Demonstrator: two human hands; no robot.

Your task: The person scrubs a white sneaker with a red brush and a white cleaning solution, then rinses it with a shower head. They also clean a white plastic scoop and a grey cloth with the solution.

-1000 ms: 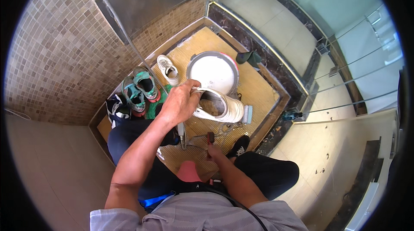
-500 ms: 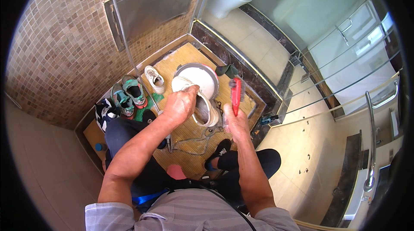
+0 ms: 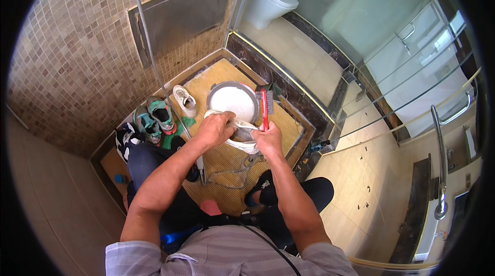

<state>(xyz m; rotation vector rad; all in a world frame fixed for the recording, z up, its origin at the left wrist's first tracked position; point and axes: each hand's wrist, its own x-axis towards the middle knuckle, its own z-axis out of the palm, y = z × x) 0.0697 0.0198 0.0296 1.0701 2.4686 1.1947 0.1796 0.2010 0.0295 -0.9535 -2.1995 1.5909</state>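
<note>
My left hand (image 3: 215, 129) is closed on the side of a white shoe (image 3: 244, 145), whose opening faces up at me. A red scrubbing brush (image 3: 264, 110) with grey bristles stands up out of my closed right hand (image 3: 269, 140). The fingers of that hand also touch the shoe's right end. Just beyond the shoe sits a round grey basin (image 3: 212, 92) filled with something white, perhaps suds. Its near rim is partly hidden by the shoe and my left hand.
Another white shoe (image 3: 184, 99) stands left of the basin, beside a pair of green-and-grey sneakers (image 3: 161, 113). A shower hose (image 3: 149, 52) hangs down the left side. A grey cord (image 3: 229, 179) lies on the ribbed mat (image 3: 283, 126). Curved glass and a toilet (image 3: 268, 4) lie beyond.
My right hand has come left to the shoe, and the brush now points more upright. The shoe has turned, with its opening lying more sideways between both hands.
</note>
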